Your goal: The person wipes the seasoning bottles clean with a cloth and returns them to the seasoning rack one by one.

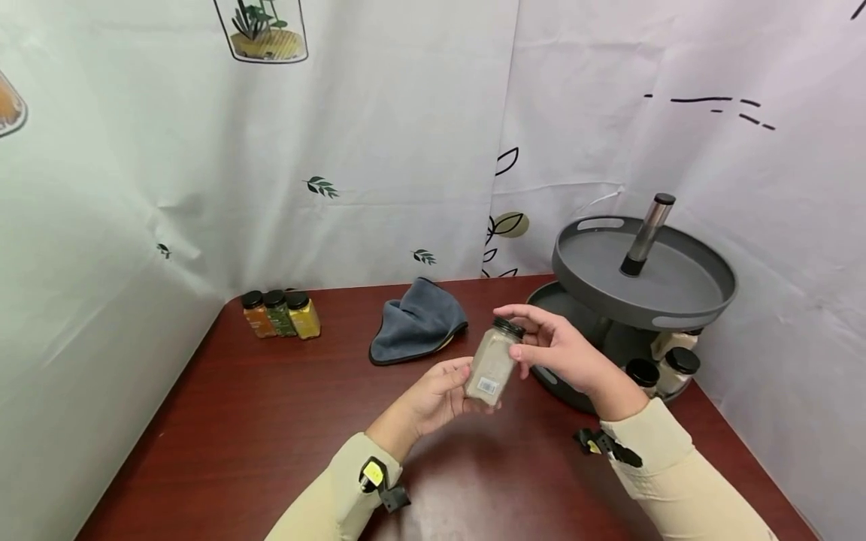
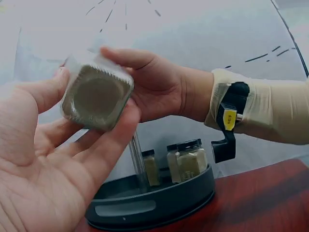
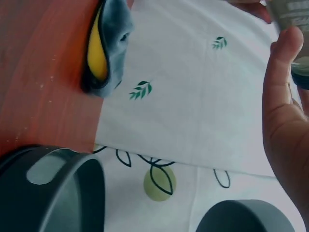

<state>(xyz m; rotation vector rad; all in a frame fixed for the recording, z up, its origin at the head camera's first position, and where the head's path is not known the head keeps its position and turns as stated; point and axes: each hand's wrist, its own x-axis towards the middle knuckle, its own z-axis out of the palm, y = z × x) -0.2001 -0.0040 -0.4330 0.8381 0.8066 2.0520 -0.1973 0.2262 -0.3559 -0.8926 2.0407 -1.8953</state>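
Observation:
Both hands hold one clear spice jar (image 1: 492, 364) of greyish-beige powder, with a black lid and a small barcode label. It tilts above the table, lid toward the upper right. My left hand (image 1: 443, 394) grips the jar's lower part between thumb and fingers. Near the lid, my right hand (image 1: 558, 347) pinches the jar with its thumb on the side. In the left wrist view the square base of the jar (image 2: 96, 96) faces the camera. Only part of the right hand (image 3: 285, 104) and the jar shows at the right wrist view's edge.
A grey two-tier turntable (image 1: 643, 293) stands at the right, with several black-lidded jars (image 1: 679, 368) on its lower tier. A folded blue-grey cloth (image 1: 416, 323) lies at the table's back. Three spice jars (image 1: 279, 314) stand at the back left. White printed sheeting (image 1: 379, 150) surrounds the table.

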